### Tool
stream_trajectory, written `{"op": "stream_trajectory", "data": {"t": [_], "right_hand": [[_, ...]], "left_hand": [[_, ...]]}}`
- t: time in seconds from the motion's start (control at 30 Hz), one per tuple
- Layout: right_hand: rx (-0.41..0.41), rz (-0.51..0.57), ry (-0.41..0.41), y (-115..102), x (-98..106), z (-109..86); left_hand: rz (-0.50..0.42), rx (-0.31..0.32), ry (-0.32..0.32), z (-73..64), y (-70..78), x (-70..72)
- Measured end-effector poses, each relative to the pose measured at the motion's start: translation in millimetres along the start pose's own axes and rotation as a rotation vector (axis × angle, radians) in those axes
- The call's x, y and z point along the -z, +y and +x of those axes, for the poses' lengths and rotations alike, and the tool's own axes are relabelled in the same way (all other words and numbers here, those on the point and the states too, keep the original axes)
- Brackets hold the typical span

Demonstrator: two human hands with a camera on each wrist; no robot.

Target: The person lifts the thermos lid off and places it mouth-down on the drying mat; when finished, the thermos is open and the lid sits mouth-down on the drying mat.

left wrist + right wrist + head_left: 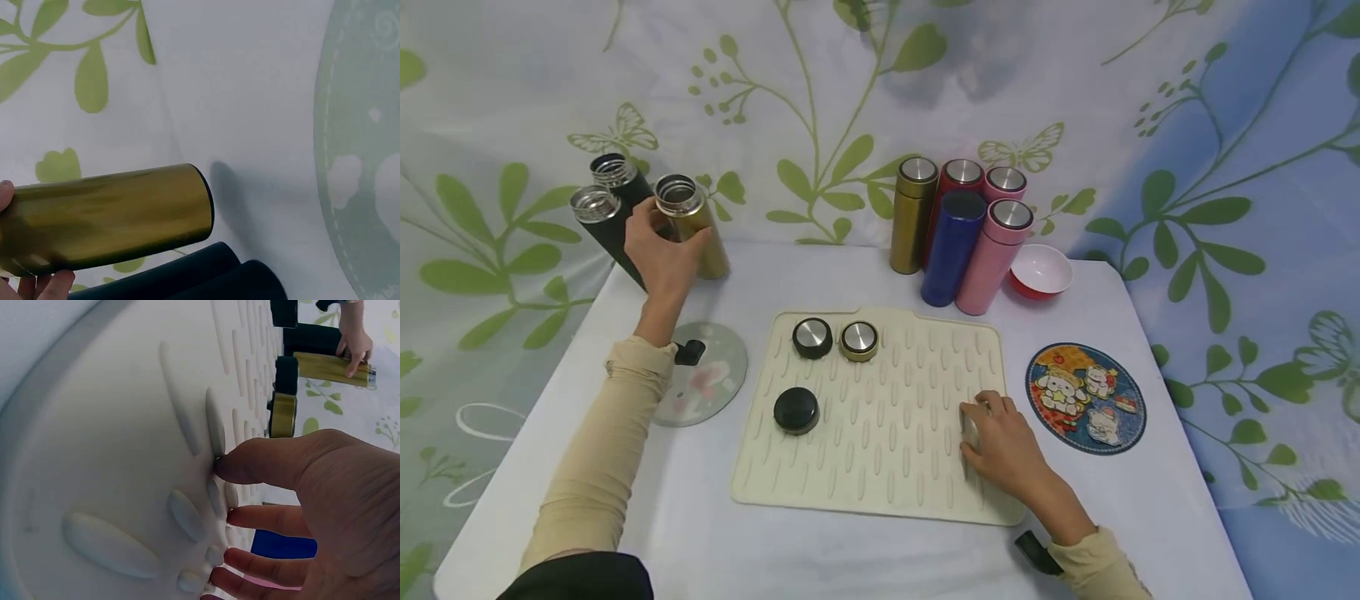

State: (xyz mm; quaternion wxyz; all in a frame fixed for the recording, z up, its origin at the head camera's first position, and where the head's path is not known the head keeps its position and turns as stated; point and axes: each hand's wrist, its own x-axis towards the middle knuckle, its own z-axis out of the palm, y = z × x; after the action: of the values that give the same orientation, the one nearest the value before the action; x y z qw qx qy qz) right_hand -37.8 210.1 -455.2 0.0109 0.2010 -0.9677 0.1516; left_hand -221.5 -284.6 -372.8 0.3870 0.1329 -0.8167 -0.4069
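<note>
My left hand (662, 254) grips a gold thermos bottle (706, 237) near its uncapped steel mouth, thumb on one side and fingers round the other. In the left wrist view the bottle (112, 215) stands a little off the white cloth, by its shadow. Beside it are two black bottles (601, 215), also without lids. My right hand (1003, 442) rests its fingertips on the right part of a cream ridged mat (880, 492); I see no object in its grasp. On the mat's left lie a black lid (812, 337), a gold lid (859, 340) and an all-black one (796, 410).
At the back stand several capped bottles: gold (912, 221), red, blue (952, 250) and pink (988, 267). A red and white bowl (1041, 271) sits right of them. Round placemats lie at left (718, 392) and right (1086, 400). Patterned fabric hangs behind the table.
</note>
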Motion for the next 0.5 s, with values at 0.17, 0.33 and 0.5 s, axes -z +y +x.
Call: {"op": "stream_trajectory", "data": {"t": [0.17,0.33,0.5], "right_hand": [[0.002,-0.005,0.0,0,0,2.1],[0.003,-0.009,0.019,0,0,2.6],[-0.01,-0.002,0.023,0,0,-0.7]], "left_hand": [[0.017,0.026,0.022,8.9,-8.2,-1.8],[0.075,0.115,-0.004,12.8,-14.0,-9.0],[0.111,0.167,-0.012,14.5,-17.0,-18.5]]}}
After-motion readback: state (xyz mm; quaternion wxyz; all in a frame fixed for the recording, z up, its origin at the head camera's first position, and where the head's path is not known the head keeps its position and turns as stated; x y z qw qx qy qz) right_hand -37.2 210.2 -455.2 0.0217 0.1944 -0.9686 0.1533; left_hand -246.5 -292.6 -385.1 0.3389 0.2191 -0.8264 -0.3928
